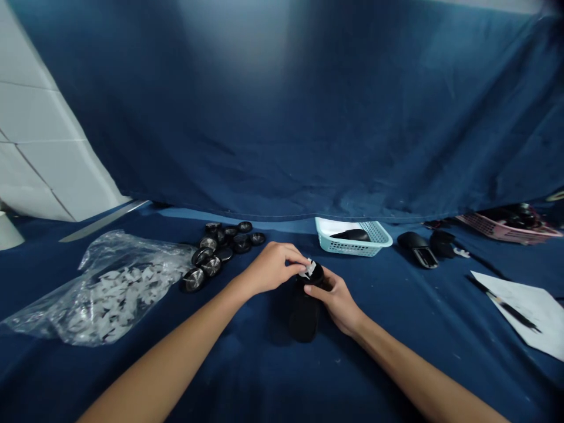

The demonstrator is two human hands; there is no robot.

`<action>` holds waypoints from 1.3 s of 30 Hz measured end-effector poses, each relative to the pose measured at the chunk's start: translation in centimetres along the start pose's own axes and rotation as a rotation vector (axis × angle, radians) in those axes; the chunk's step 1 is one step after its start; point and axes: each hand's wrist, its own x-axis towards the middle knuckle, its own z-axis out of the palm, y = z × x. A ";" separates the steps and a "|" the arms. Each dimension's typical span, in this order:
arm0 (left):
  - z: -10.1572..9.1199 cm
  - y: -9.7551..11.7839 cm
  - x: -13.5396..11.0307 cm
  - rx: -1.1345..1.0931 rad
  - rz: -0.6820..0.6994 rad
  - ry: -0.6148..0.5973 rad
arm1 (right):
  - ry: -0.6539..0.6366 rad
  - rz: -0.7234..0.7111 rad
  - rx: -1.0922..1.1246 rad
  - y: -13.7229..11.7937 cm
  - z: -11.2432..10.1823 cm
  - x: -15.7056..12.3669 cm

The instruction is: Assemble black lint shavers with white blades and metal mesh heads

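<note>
My right hand (pixel 338 299) grips the top end of a long black oblong part (pixel 304 314) that lies on the blue cloth in front of me. My left hand (pixel 271 267) is pinched on a small white piece (pixel 308 269) and holds it against the top of that black part. Both hands meet at the middle of the table.
A clear plastic bag of several white pieces (pixel 103 291) lies at the left. A cluster of round black discs (pixel 220 247) sits behind it. A pale green basket (pixel 352 237) holds a black part. More black parts (pixel 418 247), a pink tray (pixel 506 226) and paper with a pen (pixel 524 311) are at the right.
</note>
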 end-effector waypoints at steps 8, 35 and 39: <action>0.5 -0.7 0.5 -0.023 -0.018 -0.022 | -0.092 0.186 0.234 0.3 -0.8 0.4; 0.5 -0.8 0.1 0.034 -0.071 -0.002 | -0.081 0.291 0.318 -0.1 -0.9 0.5; 0.7 -1.3 0.0 0.015 -0.103 0.006 | -0.053 0.279 0.311 0.2 -0.8 0.6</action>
